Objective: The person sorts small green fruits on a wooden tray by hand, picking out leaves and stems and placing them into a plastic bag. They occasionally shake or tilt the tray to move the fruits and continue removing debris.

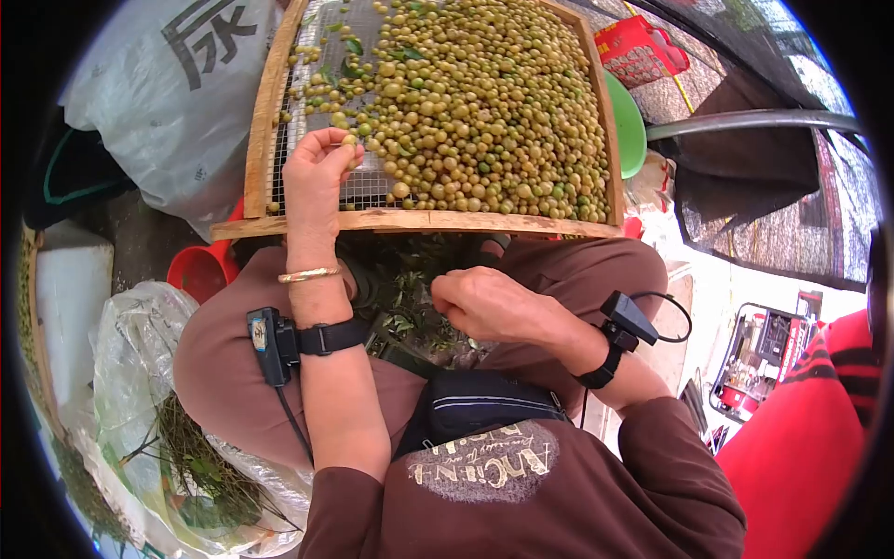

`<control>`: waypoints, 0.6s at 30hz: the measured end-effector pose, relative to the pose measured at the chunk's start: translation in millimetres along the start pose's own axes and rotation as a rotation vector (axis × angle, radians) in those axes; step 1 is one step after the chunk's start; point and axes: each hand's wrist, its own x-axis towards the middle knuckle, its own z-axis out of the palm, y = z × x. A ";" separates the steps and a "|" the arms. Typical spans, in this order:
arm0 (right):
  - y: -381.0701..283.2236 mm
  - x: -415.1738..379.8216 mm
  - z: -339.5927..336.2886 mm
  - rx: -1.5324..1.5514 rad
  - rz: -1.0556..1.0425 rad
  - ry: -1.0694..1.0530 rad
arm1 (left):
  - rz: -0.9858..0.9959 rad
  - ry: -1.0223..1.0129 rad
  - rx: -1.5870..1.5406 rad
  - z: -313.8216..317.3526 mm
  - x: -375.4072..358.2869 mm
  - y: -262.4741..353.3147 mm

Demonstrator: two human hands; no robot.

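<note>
A wooden-framed mesh tray (419,222) holds a thick layer of small round yellow-green fruits (494,112), with a few green leaves (352,47) among them. Over the tray's near left part, my left hand (321,172) pinches a small yellowish fruit (349,140) between thumb and fingertips. Bare wire mesh shows beside that hand. My right hand (484,303) hangs above my lap, below the tray's near edge, with its fingers curled inward; whatever they hold, if anything, is hidden. Leaves and twigs (407,303) lie on the ground between my legs.
A white sack (158,93) stands at the upper left, above a red container (200,270). A clear plastic bag with twigs (200,466) is at the lower left. To the right are a green basin (624,126), a metal pipe (754,121) and a red machine (759,359).
</note>
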 end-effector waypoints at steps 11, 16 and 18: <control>9.9 72.5 -51.9 -0.346 0.110 0.556 | 0.116 -0.017 -0.184 -10.8 5.6 -7.4; 32.8 130.0 -39.5 -0.580 0.186 0.584 | -0.027 -0.017 -0.330 -12.4 3.7 1.2; 31.9 132.2 -39.6 -0.592 0.144 0.557 | -0.015 -0.028 -0.370 -16.1 6.2 -2.0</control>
